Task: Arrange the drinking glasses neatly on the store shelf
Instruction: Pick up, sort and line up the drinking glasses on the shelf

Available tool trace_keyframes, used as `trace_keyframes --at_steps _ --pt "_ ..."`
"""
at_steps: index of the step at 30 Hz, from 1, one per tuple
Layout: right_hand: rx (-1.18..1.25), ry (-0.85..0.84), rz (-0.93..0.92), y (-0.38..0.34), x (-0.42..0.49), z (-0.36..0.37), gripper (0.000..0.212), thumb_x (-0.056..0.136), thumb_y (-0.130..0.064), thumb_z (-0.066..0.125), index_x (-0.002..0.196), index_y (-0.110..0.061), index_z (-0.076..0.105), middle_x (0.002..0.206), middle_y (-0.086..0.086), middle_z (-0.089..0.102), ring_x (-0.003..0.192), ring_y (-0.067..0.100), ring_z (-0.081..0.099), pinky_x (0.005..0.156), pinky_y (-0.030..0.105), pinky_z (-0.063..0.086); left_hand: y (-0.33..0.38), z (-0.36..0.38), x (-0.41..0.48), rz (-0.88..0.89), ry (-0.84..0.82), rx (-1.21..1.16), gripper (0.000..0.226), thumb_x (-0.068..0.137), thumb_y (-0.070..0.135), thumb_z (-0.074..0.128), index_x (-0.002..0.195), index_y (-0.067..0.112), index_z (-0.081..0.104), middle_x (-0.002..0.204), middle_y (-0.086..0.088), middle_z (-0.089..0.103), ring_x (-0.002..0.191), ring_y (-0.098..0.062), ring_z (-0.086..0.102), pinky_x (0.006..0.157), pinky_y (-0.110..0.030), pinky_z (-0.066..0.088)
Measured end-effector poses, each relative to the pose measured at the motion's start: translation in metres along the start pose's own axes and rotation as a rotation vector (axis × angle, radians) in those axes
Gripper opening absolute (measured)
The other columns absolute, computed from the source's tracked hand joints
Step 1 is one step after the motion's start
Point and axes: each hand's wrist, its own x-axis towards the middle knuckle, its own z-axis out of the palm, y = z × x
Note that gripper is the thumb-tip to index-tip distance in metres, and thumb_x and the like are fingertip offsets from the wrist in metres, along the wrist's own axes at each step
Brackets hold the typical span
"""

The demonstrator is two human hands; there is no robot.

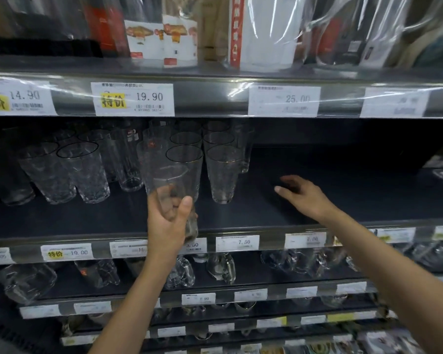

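Store shelving fills the view, and its middle shelf (343, 180) is a dark board carrying rows of clear glassware on its left half. In front of that shelf's edge the left hand (168, 226) grips a plain drinking glass (169, 177) round its lower half, thumb on the near side and fingers curled behind. The glass tilts slightly, with its base down at the price rail. Just behind it stand two files of gold-rimmed glasses (221, 172), upright and running back into the shelf. Left of them are slim tumblers (129, 162), and further left stand textured glasses (85, 172) with dark rims.

Right of the gold-rimmed files the right hand (302, 195) reaches in over the bare board with fingers loosely extended, holding nothing; whether it touches the surface cannot be told.

Price tags line the rails: one reading 19.90 (134, 99) above and one reading 7.50 (237, 242) below. On the top shelf stand boxed goods (264, 34) under glossy plastic wrap. Handled glass mugs (221, 267) sit on the shelf beneath.
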Motion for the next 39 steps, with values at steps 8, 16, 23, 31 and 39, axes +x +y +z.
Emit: trace_keyframes --at_steps 8,16,23,31,39 --pt "-0.486 -0.177 -0.010 0.053 0.032 -0.031 0.067 0.095 -0.064 0.043 0.151 -0.026 0.037 0.156 0.007 0.037 0.144 0.030 0.031 0.116 0.049 0.027 0.021 0.076 -0.029 -0.004 -0.122 0.075 0.057 0.086 0.046 0.065 0.131 0.030 0.035 0.105 0.009 0.060 0.092 0.003 0.063 0.091 -0.036 0.054" --pt "-0.580 -0.189 -0.103 0.079 0.044 -0.038 0.069 0.097 -0.068 0.027 0.156 -0.032 0.025 0.165 0.001 0.018 0.151 0.024 0.015 0.121 0.047 0.008 0.010 0.159 -0.016 -0.100 -0.149 0.154 0.068 0.088 0.030 0.073 0.137 0.020 0.026 0.123 -0.001 0.054 0.097 0.004 0.060 0.081 -0.012 0.049" --pt "-0.558 -0.169 -0.145 0.086 0.050 -0.037 0.070 0.095 -0.069 0.030 0.154 -0.032 0.028 0.163 0.001 0.021 0.150 0.024 0.017 0.120 0.047 0.010 -0.004 0.190 0.002 -0.112 -0.001 0.186 0.068 0.083 0.027 0.080 0.127 0.020 0.029 0.123 -0.002 0.053 0.114 -0.015 0.057 0.079 -0.011 0.042" --pt "-0.549 -0.163 -0.161 0.087 0.049 -0.037 0.070 0.095 -0.069 0.030 0.154 -0.031 0.029 0.163 0.000 0.022 0.150 0.024 0.016 0.120 0.047 0.010 -0.006 0.183 0.003 -0.038 0.114 0.441 0.069 0.074 0.046 0.083 0.125 0.020 0.043 0.122 0.002 0.055 0.106 -0.014 0.059 0.091 -0.030 0.049" --pt "-0.552 -0.159 -0.163 0.085 0.049 -0.037 0.069 0.096 -0.068 0.031 0.153 -0.030 0.030 0.162 0.001 0.024 0.149 0.024 0.019 0.118 0.046 0.011 -0.007 0.169 -0.014 -0.051 0.158 0.743 0.040 0.083 0.044 0.076 0.096 0.014 0.054 0.088 -0.001 0.065 0.081 -0.023 0.060 0.075 -0.034 0.047"
